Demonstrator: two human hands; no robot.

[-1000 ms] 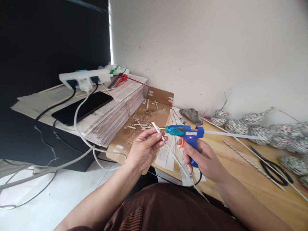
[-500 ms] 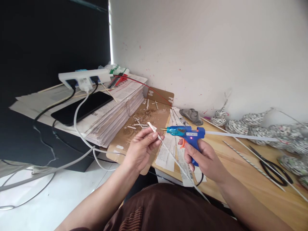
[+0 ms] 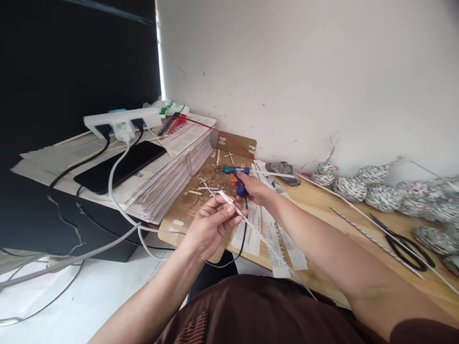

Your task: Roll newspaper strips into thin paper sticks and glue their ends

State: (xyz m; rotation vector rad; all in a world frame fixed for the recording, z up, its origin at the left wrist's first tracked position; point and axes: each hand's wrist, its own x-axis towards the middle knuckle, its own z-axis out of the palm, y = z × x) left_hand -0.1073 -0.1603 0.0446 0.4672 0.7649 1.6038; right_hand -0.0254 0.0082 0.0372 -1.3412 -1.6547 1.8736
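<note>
Between the thumb and fingers of my left hand (image 3: 211,224) is the end of a thin rolled paper stick (image 3: 258,234), its flattened tip poking up past the fingertips. The stick slants down to the right towards my lap. Farther off, my right hand (image 3: 251,187) grips the blue handle of a hot glue gun (image 3: 234,170) over the brown cardboard (image 3: 182,205). The gun's nozzle points left, and a white glue stick juts from its back. White paper scraps (image 3: 206,186) lie on the cardboard below. Strips of newspaper (image 3: 274,239) are spread to the right.
At left, a stack of newspaper (image 3: 172,177) bears a phone (image 3: 120,166) and a power strip (image 3: 124,119) with cables hanging down. Black scissors (image 3: 405,246), a striped paper stick (image 3: 373,239) and woven paper shapes (image 3: 351,188) lie at right. A grey cloth (image 3: 283,169) rests near the wall.
My right hand has carried the glue gun away from the paper stick, forward and left, down over the cardboard. My left hand keeps its hold on the stick, nearly in place.
</note>
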